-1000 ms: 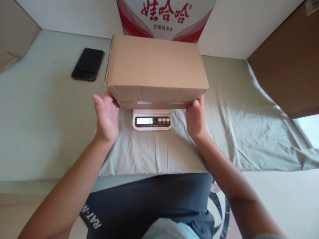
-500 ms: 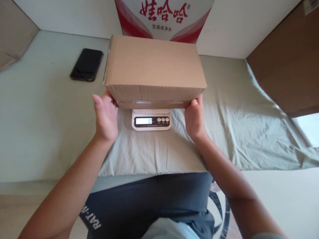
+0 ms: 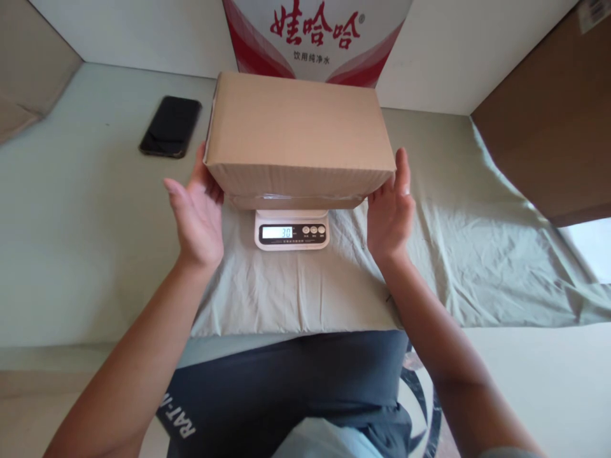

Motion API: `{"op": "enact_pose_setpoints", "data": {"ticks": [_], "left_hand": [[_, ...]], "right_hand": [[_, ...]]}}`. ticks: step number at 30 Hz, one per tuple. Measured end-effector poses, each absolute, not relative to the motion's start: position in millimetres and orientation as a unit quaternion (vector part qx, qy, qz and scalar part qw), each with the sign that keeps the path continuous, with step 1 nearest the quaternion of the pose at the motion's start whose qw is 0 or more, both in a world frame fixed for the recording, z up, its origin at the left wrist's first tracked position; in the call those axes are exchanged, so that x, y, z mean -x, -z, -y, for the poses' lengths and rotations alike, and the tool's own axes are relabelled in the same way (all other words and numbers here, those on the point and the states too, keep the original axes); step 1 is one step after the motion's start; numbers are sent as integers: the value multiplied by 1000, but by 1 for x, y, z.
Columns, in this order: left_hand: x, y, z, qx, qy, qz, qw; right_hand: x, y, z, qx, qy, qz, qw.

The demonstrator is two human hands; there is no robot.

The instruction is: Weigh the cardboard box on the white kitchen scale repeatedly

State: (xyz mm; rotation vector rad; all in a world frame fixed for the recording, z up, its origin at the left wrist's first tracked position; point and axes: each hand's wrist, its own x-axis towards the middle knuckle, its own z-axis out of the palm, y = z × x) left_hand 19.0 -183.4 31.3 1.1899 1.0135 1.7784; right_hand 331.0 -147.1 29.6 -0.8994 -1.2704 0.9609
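While one taped cardboard box (image 3: 300, 124) sits mid-frame over one digital scale (image 3: 292, 245) (three buttons, display reading 30), two bare hands flank it. Left hand (image 3: 198, 219): open, thumb spread, fingers partly hidden along the box's left end. Right hand (image 3: 391, 219): open at the right end, some fingertips hidden. Cannot tell if either grips. One smartphone (image 3: 170, 126), upper left; one Wahaha water carton (image 3: 315, 38), top centre.

A taped brown cardboard box (image 3: 300, 121) sits crosswise over a white digital kitchen scale (image 3: 292, 230), its lit display (image 3: 277, 233) reading 30.
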Motion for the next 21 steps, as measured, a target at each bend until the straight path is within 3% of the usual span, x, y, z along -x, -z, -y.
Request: {"op": "enact_pose_setpoints", "data": {"ticks": [21], "left_hand": [[-13,-31,181,-472,-675,-430,370]], "right_hand": [[-323,-33,146,387,-448,530,607]]}}
